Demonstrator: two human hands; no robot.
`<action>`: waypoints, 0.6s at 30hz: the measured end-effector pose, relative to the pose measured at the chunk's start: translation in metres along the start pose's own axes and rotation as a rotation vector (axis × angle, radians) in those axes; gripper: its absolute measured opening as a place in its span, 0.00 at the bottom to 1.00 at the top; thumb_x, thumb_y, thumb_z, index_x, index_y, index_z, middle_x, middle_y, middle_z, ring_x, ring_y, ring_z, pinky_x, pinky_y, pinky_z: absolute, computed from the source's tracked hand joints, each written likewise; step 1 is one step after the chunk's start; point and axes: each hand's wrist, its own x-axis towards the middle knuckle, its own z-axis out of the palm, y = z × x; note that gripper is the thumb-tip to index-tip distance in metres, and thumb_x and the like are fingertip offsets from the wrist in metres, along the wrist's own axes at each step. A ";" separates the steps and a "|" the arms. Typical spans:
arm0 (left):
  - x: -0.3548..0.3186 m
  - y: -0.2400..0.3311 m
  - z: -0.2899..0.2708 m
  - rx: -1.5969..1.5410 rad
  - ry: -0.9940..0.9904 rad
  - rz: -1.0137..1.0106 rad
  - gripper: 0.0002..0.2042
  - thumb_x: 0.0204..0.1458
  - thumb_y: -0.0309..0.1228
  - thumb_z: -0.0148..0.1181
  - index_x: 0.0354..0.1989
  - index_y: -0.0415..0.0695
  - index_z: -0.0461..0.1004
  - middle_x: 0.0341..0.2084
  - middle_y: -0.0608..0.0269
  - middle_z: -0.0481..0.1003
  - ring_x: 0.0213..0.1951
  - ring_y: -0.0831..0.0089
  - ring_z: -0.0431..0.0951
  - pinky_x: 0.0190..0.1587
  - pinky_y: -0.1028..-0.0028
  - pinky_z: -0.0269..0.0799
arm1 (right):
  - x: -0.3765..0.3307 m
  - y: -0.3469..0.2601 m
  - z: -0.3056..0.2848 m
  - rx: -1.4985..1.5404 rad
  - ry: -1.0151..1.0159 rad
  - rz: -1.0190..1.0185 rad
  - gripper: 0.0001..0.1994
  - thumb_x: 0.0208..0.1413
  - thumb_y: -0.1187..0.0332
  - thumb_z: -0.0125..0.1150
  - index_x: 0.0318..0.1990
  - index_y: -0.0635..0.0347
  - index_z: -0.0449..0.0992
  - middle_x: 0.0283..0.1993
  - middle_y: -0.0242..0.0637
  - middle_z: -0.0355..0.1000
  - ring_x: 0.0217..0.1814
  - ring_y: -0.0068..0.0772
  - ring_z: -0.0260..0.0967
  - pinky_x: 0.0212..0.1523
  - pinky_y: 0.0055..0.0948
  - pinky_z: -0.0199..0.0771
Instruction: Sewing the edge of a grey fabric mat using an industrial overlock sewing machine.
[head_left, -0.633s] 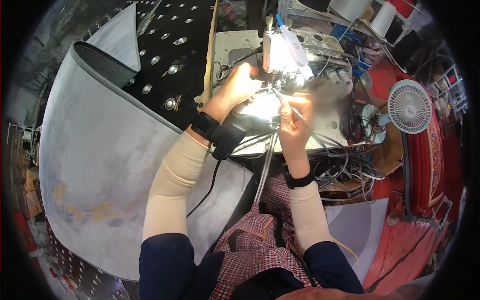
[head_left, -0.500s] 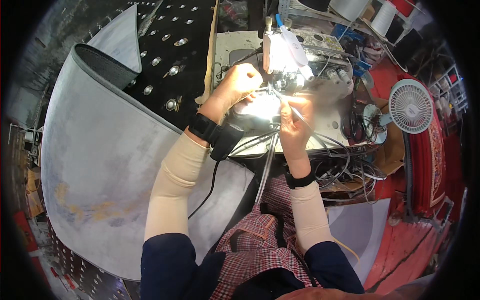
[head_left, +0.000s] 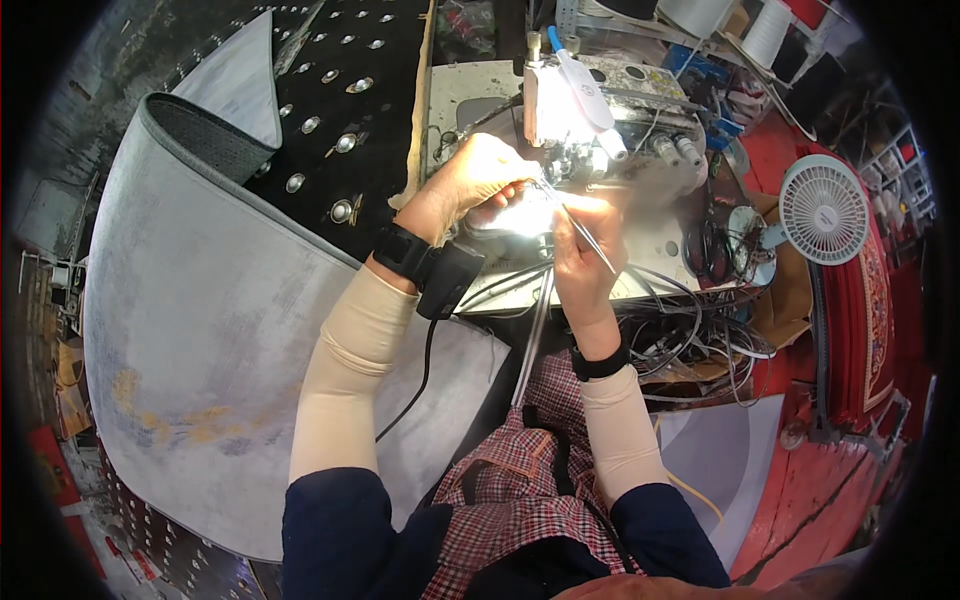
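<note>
Under a bright lamp, both my hands work close together at the needle area of a sewing machine point(head_left: 635, 90). In my right hand point(head_left: 588, 245) is a pair of thin metal tweezers point(head_left: 600, 252), its tips up by the left fingers and its other end sticking out toward the lower right. My left hand point(head_left: 478, 175) is closed, thumb and fingers pinched near the tweezers' tips. Glare hides what is between them, perhaps a thread. A large grey rug-like piece point(head_left: 220, 300) with a bound edge lies curled to the left of my left arm.
A black table with metal ball rollers point(head_left: 345, 143) stands at the left. Thread cones point(head_left: 768, 35) sit at the back right, and a small white fan point(head_left: 823, 210) at the right. Tangled cables point(head_left: 690, 345) hang below the machine's front edge.
My left hand has shifted slightly right, its fingers meeting the tweezers' tips. The tweezers have tilted more steeply, with the right hand slightly turned. The grey piece stays put.
</note>
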 end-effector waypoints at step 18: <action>0.014 -0.016 0.002 -0.286 0.111 -0.005 0.08 0.48 0.22 0.53 0.35 0.36 0.62 0.34 0.45 0.71 0.21 0.72 0.74 0.18 0.78 0.70 | -0.008 0.023 0.007 -0.058 0.098 -0.079 0.05 0.53 0.79 0.57 0.35 0.65 0.68 0.30 0.39 0.72 0.29 0.28 0.73 0.30 0.23 0.71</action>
